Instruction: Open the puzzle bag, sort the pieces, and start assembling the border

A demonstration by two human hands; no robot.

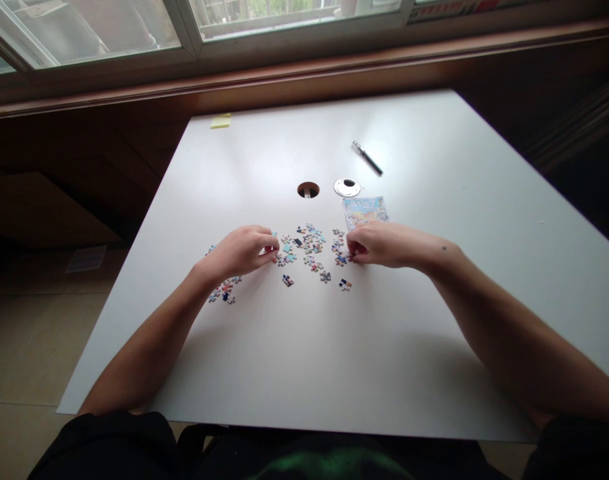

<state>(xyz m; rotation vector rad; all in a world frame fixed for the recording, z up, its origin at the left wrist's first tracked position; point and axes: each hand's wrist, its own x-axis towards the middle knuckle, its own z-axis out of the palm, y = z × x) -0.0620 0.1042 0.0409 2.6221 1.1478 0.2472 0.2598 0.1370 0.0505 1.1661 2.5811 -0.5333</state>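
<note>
Loose jigsaw puzzle pieces [312,241] lie face up in a scattered group on the white table [304,360]. At the left of this group, my left hand [242,250] is closed in a pinch on a small puzzle piece, mostly hidden by the fingertips. More pieces [227,290] lie beneath and in front of that wrist. My right hand [377,243] bends down at the group's right side, its fingers pinched on a puzzle piece [351,257] at the tabletop. Single pieces [288,281] sit nearer to me, among them an orange and dark one [345,285].
Behind my right hand lies a small blue picture sheet [364,208]. Farther back are a round cable hole [308,191], its silver cover [347,187] and a black marker pen [367,159]. A yellow sticky note [221,121] is at the far left edge, below the window.
</note>
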